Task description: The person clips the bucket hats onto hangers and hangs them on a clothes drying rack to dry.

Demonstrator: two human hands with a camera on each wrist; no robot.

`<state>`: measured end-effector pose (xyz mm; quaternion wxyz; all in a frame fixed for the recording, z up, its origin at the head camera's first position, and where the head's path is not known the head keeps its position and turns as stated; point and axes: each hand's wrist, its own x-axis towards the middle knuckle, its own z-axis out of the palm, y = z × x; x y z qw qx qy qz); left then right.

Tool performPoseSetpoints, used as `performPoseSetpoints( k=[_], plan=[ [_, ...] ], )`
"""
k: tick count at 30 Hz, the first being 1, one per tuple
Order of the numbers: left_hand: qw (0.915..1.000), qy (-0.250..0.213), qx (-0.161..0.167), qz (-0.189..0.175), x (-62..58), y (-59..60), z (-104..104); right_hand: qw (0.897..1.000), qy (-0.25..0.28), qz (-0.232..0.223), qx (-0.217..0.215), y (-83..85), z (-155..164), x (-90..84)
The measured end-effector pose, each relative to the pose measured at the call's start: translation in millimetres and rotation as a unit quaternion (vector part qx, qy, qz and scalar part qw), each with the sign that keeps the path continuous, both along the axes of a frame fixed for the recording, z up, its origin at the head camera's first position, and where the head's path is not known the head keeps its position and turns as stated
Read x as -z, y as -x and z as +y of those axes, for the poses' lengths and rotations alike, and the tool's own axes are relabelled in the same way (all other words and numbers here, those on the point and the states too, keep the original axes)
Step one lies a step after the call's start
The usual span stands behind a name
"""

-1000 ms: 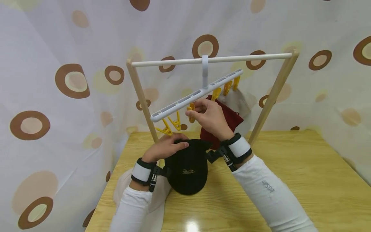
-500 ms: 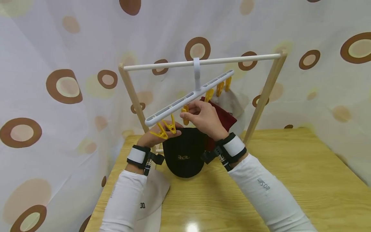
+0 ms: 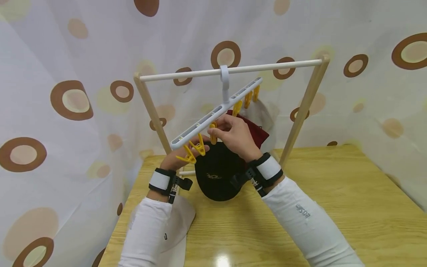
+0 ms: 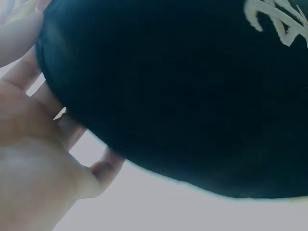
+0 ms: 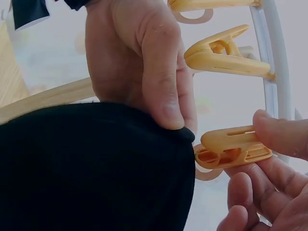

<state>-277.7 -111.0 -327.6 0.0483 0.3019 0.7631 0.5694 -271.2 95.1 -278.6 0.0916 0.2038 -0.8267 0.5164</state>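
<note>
My left hand (image 3: 174,158) holds a black cap (image 3: 217,181) by its edge, with the cap hanging below the hanger (image 3: 197,128). In the right wrist view, my left thumb (image 5: 166,103) presses on the cap's corner. My right hand (image 3: 237,138) pinches a yellow clip (image 3: 213,133) on the hanger between thumb and fingers. Seen from the right wrist, the cap's corner meets the front end of this clip (image 5: 228,144); whether it lies between the clip's jaws I cannot tell. The left wrist view shows fingers behind the dark cap (image 4: 168,110).
Two yellow clips (image 3: 199,146) dangle from the hanger's near end with nothing in them. Toward its far end hang a dark red item (image 3: 258,133) and a light cap (image 3: 267,115). A wooden rack (image 3: 150,111) bears the hanger. A pale cap (image 3: 176,222) lies on the table (image 3: 300,207).
My left hand has lifted the black cap and brought it closer to the clip, now behind the two free clips. The right hand keeps its pinch on the clip. The view has shifted slightly.
</note>
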Motion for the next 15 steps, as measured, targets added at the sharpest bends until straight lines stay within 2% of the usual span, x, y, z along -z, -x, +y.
performPoseSetpoints(
  k=[5, 7, 10, 15],
  plan=[
    [0.9959, -0.082, -0.03, -0.023, 11.5, -1.4, 1, 1.0, 0.01, -0.003, 0.007, -0.8, -1, 2.0],
    [0.9946, -0.094, -0.038, -0.02, 13.9, -1.8, 1, 1.0, 0.016, -0.005, 0.005, -0.7, -1, 2.7],
    [0.9953, -0.089, -0.034, -0.014, 16.7, -0.7, 0, 1.0, 0.025, -0.009, 0.006, -0.3, -2, 3.9],
    [0.9986, -0.053, 0.003, -0.009, 15.4, 0.6, -4, 0.999, 0.038, -0.022, 0.003, -0.7, -1, 2.9]
  ],
)
